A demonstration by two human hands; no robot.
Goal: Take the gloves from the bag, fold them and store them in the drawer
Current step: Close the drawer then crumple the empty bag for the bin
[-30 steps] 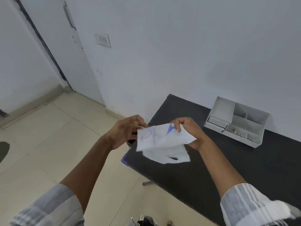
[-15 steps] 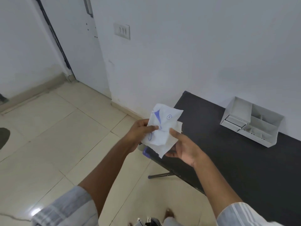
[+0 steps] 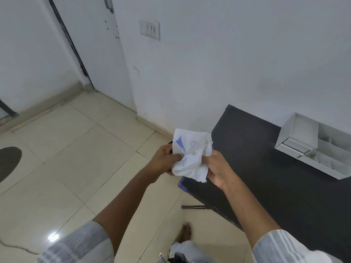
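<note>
A crumpled white plastic bag with blue printing is held upright between both hands, in the air just off the left end of the black table. My left hand grips its left edge, thumb pressed on the front. My right hand holds its lower right side. No gloves can be seen; the bag's inside is hidden. The white drawer organiser stands on the table at the far right, against the wall, with small drawers at its front.
The table's metal leg juts over the tiled floor below the bag. A bare foot stands near the table edge. A white door and a wall switch lie behind. A dark round patch marks the floor at left.
The bag went from spread flat between the hands to bunched and upright. Both hands drew closer together. The view swung left and down, so the organiser shifted right.
</note>
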